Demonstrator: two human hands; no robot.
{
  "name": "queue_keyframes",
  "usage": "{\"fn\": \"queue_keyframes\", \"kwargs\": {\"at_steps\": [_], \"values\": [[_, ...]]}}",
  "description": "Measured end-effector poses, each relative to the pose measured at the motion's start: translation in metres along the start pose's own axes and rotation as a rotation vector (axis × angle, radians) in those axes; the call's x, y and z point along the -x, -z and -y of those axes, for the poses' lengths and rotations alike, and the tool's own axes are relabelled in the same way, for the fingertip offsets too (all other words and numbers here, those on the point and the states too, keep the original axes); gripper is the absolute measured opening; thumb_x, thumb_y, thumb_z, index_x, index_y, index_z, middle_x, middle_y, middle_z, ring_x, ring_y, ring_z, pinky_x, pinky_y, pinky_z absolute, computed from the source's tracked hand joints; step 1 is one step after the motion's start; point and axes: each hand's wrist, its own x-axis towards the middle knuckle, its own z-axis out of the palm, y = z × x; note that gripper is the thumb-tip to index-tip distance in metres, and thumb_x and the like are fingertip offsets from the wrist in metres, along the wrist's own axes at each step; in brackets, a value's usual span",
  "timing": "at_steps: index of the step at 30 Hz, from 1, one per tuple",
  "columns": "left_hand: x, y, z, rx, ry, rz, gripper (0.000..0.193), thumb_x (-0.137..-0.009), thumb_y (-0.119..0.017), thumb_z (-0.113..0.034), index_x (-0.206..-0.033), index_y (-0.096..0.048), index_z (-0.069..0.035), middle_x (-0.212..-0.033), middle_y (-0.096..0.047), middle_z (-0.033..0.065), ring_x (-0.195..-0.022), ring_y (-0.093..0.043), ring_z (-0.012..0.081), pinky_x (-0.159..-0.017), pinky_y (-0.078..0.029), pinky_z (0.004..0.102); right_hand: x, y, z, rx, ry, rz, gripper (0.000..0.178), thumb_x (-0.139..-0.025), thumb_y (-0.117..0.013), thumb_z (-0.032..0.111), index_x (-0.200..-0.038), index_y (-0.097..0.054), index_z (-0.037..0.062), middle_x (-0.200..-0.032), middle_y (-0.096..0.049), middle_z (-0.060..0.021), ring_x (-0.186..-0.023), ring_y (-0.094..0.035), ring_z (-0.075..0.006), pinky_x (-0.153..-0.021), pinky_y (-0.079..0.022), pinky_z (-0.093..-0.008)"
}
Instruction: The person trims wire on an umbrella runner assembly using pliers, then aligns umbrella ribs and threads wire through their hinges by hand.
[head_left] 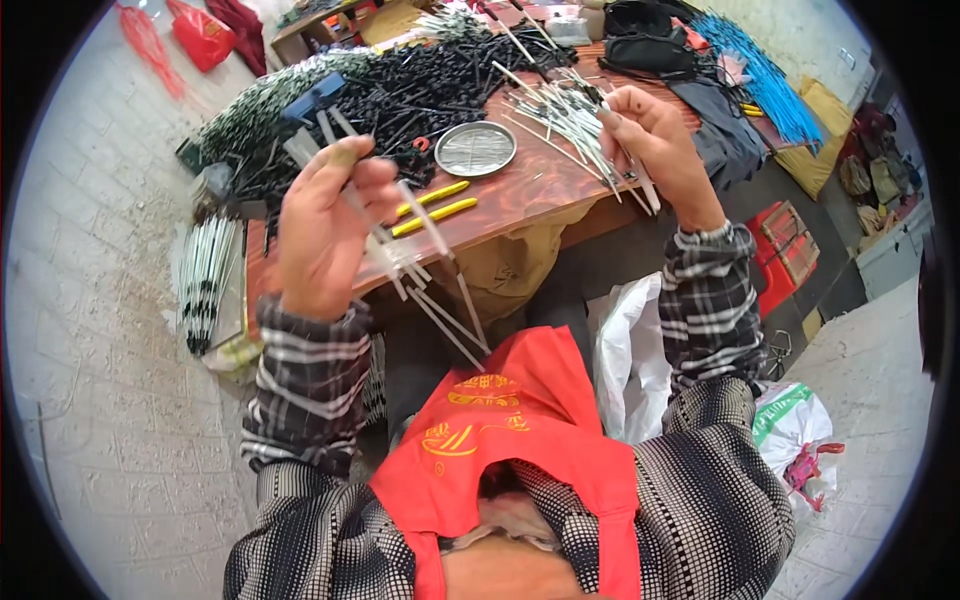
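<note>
My left hand [325, 225] is raised above the near table edge, its fingers closed round several thin, whitish translucent rods [425, 220]. They splay out above and below the fingers, and the lower ends hang over my lap. At the right, my right hand [660, 145] pinches thumb to forefinger beside a loose pile of white rods [565, 125]. A thin white rod [643, 185] runs down from under its palm; a small dark piece shows at the fingertips. Between the hands lies a round metal dish [475, 150] holding fine needle-like pieces.
Two slim yellow tools [435, 217] lie at the table's [540, 195] front edge. Behind is a large heap of black parts [420, 85]. Bundled pale rods [208, 280] stand at left, blue rods [765, 75] at back right. A red stool [785, 255] stands on the floor.
</note>
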Motion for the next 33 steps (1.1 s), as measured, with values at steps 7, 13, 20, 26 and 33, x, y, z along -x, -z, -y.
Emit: {"fn": "queue_keyframes", "kwargs": {"at_steps": [7, 13, 20, 26, 33], "values": [[-0.014, -0.003, 0.021, 0.087, 0.047, 0.204, 0.024, -0.098, -0.055, -0.016, -0.111, -0.061, 0.003, -0.099, -0.069, 0.0204, -0.091, -0.070, 0.0318, -0.077, -0.059, 0.0425, 0.028, -0.087, -0.009, -0.483, -0.110, 0.192, 0.017, -0.098, -0.061, 0.019, -0.105, -0.058, 0.0040, -0.073, -0.057, 0.0054, -0.058, -0.047, 0.0010, -0.047, -0.032, -0.0142], [-0.010, -0.002, 0.030, 0.212, 0.061, 0.411, 0.028, -0.096, -0.058, -0.013, -0.123, -0.057, -0.003, -0.111, -0.066, 0.0204, -0.098, -0.068, 0.0329, -0.086, -0.057, 0.0471, 0.027, -0.157, -0.036, -0.500, 0.042, 0.020, 0.013, -0.099, -0.059, 0.014, -0.103, -0.059, 0.0018, -0.077, -0.058, 0.0035, -0.061, -0.049, -0.0014, -0.053, -0.038, -0.0179], [0.013, -0.009, 0.026, 0.050, -0.031, 0.556, 0.048, -0.093, -0.061, -0.004, -0.137, -0.046, 0.000, -0.092, -0.067, 0.0218, -0.080, -0.069, 0.0312, -0.074, -0.057, 0.0400, 0.032, -0.164, -0.026, -0.581, -0.031, 0.064, 0.015, -0.096, -0.064, 0.016, -0.095, -0.062, 0.0007, -0.074, -0.058, 0.0045, -0.062, -0.050, -0.0010, -0.054, -0.039, -0.0182], [0.020, -0.024, 0.016, -0.008, -0.099, 0.534, 0.039, -0.098, -0.056, -0.011, -0.135, -0.049, -0.003, -0.088, -0.066, 0.0158, -0.077, -0.070, 0.0281, -0.068, -0.060, 0.0403, 0.037, -0.138, -0.026, -0.517, 0.023, 0.250, 0.022, -0.083, -0.075, 0.007, -0.101, -0.065, -0.0012, -0.089, -0.067, -0.0019, -0.084, -0.061, -0.0057, -0.075, -0.048, -0.0216], [0.010, -0.040, -0.011, -0.014, -0.412, 0.423, 0.043, -0.100, -0.055, -0.014, -0.140, -0.045, -0.005, -0.092, -0.070, 0.0179, -0.061, -0.061, 0.0149, -0.056, -0.051, 0.0308, 0.037, -0.129, -0.045, -0.208, -0.551, 0.404, 0.023, -0.084, -0.076, 0.019, -0.092, -0.069, -0.0018, -0.077, -0.065, -0.0009, -0.076, -0.060, -0.0053, -0.067, -0.048, -0.0233]]}}
